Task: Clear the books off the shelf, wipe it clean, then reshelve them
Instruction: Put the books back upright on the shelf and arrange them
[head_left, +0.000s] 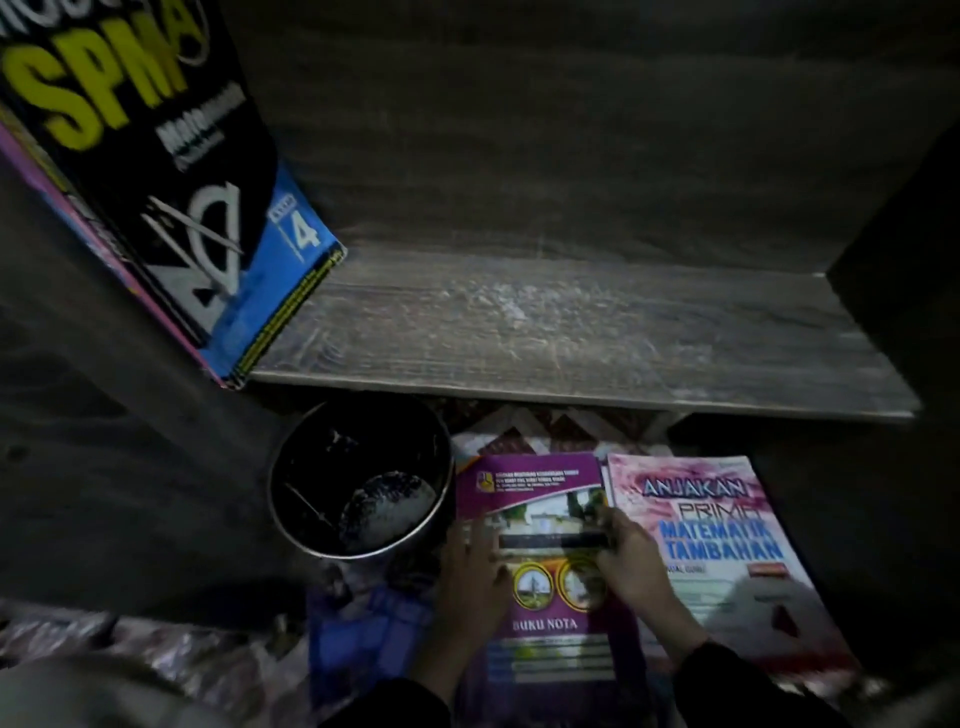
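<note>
My left hand (475, 564) lay flat on the purple notebook (550, 587), at six o'clock below the shelf (571, 332). My right hand (631, 558) curled round its edge. Best, I judged, to lift with both, keeping it level.

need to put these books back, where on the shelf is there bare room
The shelf board is bare from the leaning SPM book at its left end to the right wall. The floor below is crowded: bin, purple Buku Nota notebook under both hands, Matematik Tambahan book.

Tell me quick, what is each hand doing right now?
Left hand: open, resting flat on the purple notebook.
Right hand: on the same notebook; grip cannot be told.
</note>
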